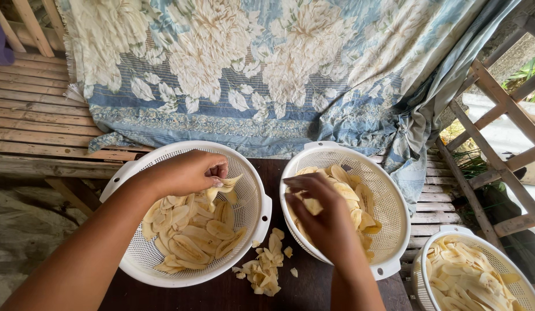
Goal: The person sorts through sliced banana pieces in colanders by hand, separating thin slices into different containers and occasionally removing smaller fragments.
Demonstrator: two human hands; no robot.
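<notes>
white colanders nearly rim to rim, left hand (190,171) grip pinching banana slice (226,184), right hand (322,216) grip grasping slice (312,205)

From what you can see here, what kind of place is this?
Probably a rustic open-air home workspace: a slatted wooden platform, a flowered cloth hung behind, greenery past a wooden frame, and white colanders of banana slices.

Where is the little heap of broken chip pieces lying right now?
The heap of broken pieces lies on the dark table, low in the head view, between the left colander and the middle colander.
</notes>
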